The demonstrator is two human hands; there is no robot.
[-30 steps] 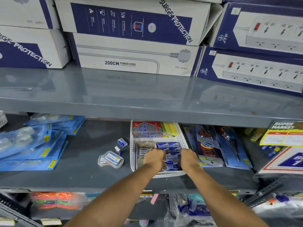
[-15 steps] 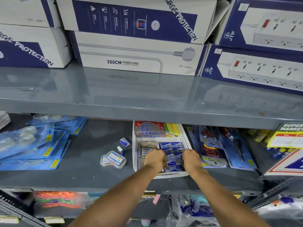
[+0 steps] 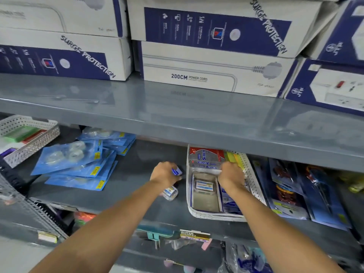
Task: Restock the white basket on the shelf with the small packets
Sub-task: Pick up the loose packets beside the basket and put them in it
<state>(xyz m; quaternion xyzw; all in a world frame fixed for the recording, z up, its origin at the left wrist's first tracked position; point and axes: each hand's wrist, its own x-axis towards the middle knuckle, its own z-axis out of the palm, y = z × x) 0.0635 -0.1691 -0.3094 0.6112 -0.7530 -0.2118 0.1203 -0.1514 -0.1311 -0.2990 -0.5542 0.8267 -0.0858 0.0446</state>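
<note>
So half a second back both hands were down in the white basket sorting the blue packets, and now the left hand has come out and moved left onto the open shelf, just beside the basket's left wall. It's curled around a small blue packet, you can see the blue end poking out past the knuckles, so the fingers look closed on it, though I can't see the pads themselves. A clear-wrapped packet still sits on the shelf right under that wrist.

The right hand stayed in the basket, towards the far right of it, fingers bent down into the stock. Can't tell whether it's actually holding anything or just pressing the row back.

Inside the basket there's a cardboard tray with one packet lying in it and loads of bare room nearer to us, plus blue packets stacked along the right side.

My read: the loose ones off the shelf are getting collected now, and the tray is where they go next, still a way to go
</note>
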